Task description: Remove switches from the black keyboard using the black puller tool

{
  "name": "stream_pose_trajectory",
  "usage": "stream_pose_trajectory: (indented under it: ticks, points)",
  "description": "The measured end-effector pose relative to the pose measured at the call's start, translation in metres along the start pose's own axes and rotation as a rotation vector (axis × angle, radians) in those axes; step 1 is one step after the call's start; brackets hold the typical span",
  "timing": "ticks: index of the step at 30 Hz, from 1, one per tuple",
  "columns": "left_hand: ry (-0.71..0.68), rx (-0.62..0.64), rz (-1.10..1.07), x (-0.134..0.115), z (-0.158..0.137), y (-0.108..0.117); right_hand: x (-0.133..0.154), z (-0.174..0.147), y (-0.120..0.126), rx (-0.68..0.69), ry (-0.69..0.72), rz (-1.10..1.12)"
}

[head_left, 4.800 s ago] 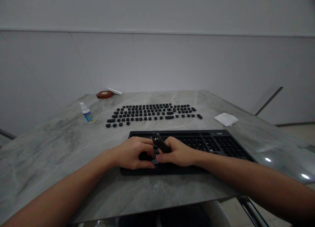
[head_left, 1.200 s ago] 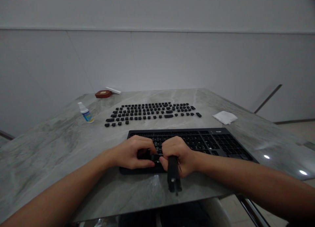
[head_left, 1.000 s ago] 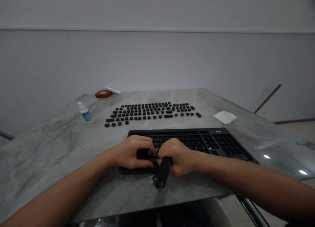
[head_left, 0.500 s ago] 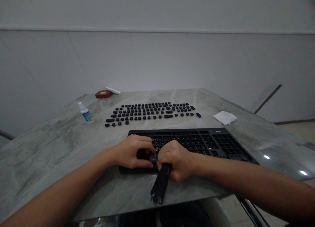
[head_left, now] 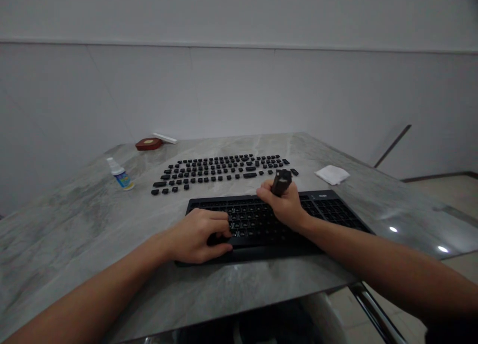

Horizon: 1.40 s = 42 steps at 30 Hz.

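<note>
At the left of the frame, a white spray bottle (head_left: 121,175) with a blue label stands on the grey marbled table (head_left: 85,229), well apart from both hands; above it and slightly right, a reddish-brown case (head_left: 148,144) lies with a white strip (head_left: 165,138) just beside it. In the lower middle, the left hand (head_left: 204,236) rests on the left end of the black keyboard (head_left: 257,254), fingers curled and thumb on the front edge, a narrow gap between them with nothing seen held there. Across the centre lie the loose black keycaps (head_left: 249,175), in rows whose long axis runs across the frame, roughly parallel to the keyboard's. Right of centre, the right hand (head_left: 284,204) is closed around a dark tool (head_left: 281,182), which stands steeply with one end up; whether its other end, hidden by the fist, bears a keycap cannot be told. The relation that counts, I judge, is this: the right hand is over the keyboard's far edge, the nearer hand to the keycap rows, which spread up and mostly left of it. Farther right, a folded white cloth (head_left: 331,174) lies beyond the keyboard, apart from the hand.
</note>
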<state>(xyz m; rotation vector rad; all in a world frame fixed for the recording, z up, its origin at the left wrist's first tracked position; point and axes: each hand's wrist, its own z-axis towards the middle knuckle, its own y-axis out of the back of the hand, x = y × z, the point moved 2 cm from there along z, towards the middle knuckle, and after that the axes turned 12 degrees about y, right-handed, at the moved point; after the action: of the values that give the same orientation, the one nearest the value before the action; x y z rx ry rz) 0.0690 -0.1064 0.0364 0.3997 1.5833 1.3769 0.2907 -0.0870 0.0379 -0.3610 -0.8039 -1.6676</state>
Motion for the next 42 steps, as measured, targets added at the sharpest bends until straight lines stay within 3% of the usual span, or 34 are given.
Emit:
stream_pose_trajectory:
  ticks: [3,9,13,19,24,30,35,42]
  points:
    - [0.035,-0.007,-0.031,-0.001,0.001,0.002,-0.011,0.006,0.005,0.075,-0.053,0.063]
    - [0.089,-0.016,-0.075,0.0,0.001,-0.003,-0.006,0.002,0.001,0.637,-0.02,0.199]
    - [0.095,-0.024,-0.095,0.001,0.0,-0.005,-0.004,-0.002,-0.001,0.832,-0.022,0.242]
    - [0.101,0.015,-0.109,0.002,0.002,-0.001,-0.006,0.003,0.006,0.984,0.272,0.29]
    - [0.099,0.024,-0.107,0.003,0.003,0.001,0.001,0.0,0.006,1.031,0.445,0.244]
    - [0.104,0.016,-0.107,0.005,0.003,-0.003,0.023,-0.01,0.004,1.11,0.674,-0.098]
    - [0.104,0.023,-0.12,0.004,0.002,-0.003,0.03,-0.015,0.002,1.179,0.731,-0.282]
    - [0.078,0.001,-0.135,0.005,0.003,-0.002,0.028,0.002,0.02,0.939,0.752,-0.097]
